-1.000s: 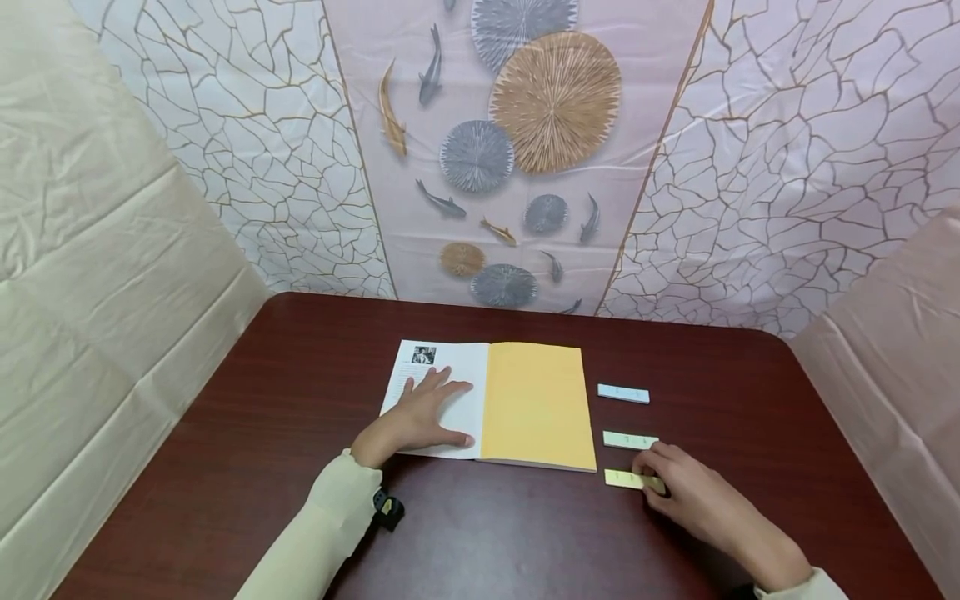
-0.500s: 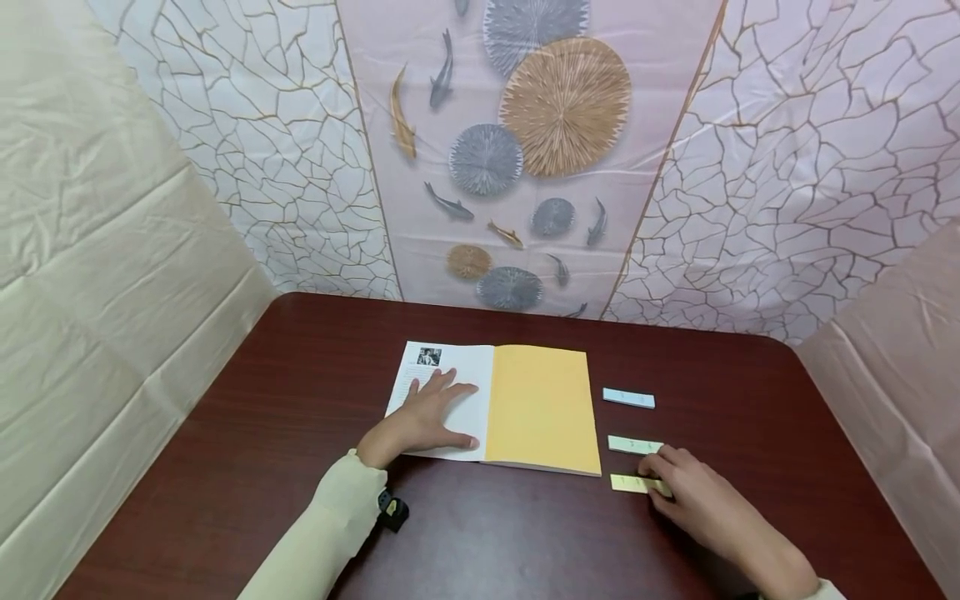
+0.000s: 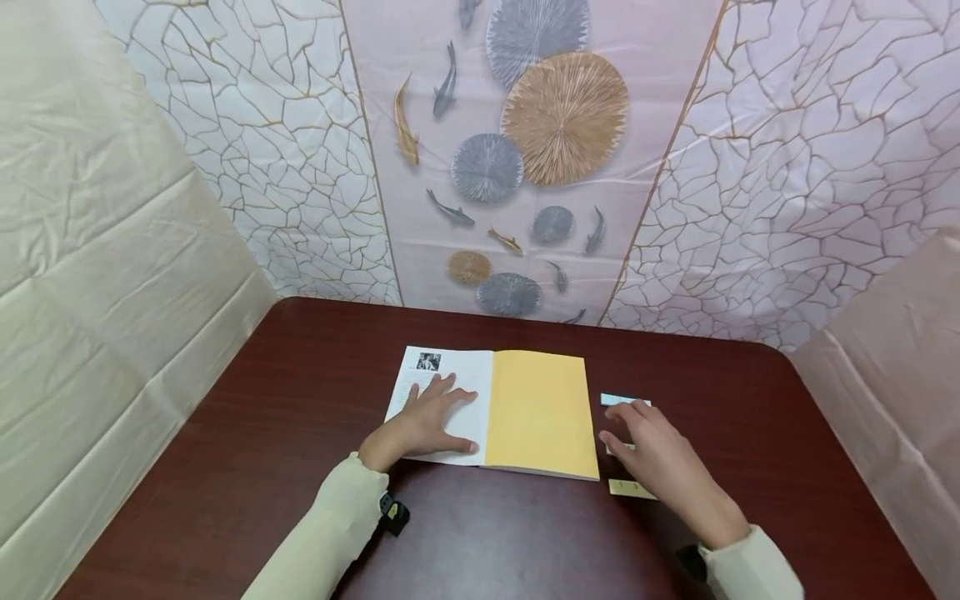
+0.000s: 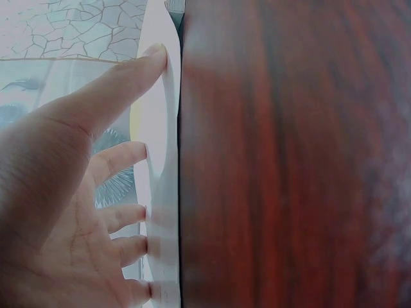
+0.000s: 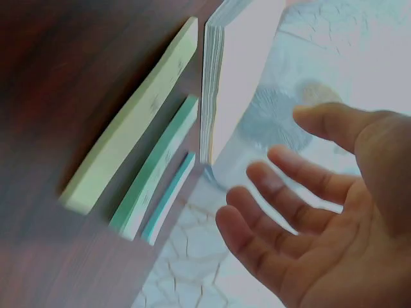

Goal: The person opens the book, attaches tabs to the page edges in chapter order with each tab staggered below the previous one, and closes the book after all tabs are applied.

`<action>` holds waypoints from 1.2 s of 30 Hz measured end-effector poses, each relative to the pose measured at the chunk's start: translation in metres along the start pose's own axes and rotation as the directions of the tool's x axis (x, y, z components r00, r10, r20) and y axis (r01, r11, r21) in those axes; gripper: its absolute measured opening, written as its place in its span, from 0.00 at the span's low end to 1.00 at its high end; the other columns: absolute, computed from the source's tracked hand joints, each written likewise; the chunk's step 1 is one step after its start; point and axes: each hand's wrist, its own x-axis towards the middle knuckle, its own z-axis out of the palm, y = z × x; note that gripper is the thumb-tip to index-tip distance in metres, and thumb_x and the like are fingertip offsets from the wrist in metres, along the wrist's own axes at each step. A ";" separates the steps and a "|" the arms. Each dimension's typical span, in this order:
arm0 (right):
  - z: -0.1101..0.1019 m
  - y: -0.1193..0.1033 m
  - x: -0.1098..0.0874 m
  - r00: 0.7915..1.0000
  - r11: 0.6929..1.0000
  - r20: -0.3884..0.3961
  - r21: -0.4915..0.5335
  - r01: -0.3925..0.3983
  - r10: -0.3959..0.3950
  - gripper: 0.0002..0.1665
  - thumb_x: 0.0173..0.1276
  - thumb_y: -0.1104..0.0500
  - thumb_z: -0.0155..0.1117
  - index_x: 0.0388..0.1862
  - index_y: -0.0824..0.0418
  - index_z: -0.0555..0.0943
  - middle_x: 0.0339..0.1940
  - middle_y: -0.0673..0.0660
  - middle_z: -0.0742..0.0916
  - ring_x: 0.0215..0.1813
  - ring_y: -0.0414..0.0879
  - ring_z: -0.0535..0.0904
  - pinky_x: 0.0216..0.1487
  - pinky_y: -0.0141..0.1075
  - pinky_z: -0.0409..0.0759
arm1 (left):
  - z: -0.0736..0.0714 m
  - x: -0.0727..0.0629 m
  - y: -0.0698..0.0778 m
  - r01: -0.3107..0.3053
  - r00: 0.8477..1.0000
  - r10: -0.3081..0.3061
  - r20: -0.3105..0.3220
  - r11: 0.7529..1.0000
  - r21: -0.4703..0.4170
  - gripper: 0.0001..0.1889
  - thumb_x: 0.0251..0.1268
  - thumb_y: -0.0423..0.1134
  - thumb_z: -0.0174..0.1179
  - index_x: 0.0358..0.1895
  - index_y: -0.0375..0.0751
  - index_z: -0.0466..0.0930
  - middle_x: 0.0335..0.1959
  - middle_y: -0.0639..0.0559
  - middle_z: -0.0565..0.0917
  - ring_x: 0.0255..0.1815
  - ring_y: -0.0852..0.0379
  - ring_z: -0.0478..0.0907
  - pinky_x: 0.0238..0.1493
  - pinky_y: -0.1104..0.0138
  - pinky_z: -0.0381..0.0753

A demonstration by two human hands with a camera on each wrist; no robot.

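An open book point(image 3: 540, 412) lies on the table, with a white page at left and a yellow page at right. My left hand point(image 3: 427, 421) rests on the white page, fingers and thumb spread; the left wrist view shows its fingertips point(image 4: 138, 153) touching the paper. Right of the book are three narrow sticky-note pads: blue point(image 3: 617, 400), green point(image 5: 154, 170) and yellow point(image 3: 630, 489). Over the green pad, my right hand point(image 3: 663, 458) hovers with loosely bent fingers and holds nothing. It hides most of the green pad in the head view.
The dark red-brown table point(image 3: 480, 542) extends around the book and pads. Behind it hangs a patterned cloth point(image 3: 487, 233), and plain cream cloth point(image 3: 112, 333) covers the left side. A small black device point(image 3: 393, 514) sits at my left wrist.
My right hand has left the yellow pad, moved away from me and slightly left, and its fingers have opened. The left hand stays on the page. The head view has shifted slightly.
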 end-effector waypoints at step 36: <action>0.037 0.000 0.126 0.918 0.992 0.386 -0.116 -0.053 0.094 0.61 0.72 0.34 0.69 0.85 0.69 0.54 0.80 0.72 0.59 0.79 0.70 0.55 0.73 0.70 0.61 | 0.003 0.007 -0.006 -0.004 1.000 0.004 0.014 1.000 -0.001 0.43 0.59 0.54 0.79 0.77 0.52 0.69 0.86 0.36 0.52 0.87 0.33 0.41 0.81 0.34 0.36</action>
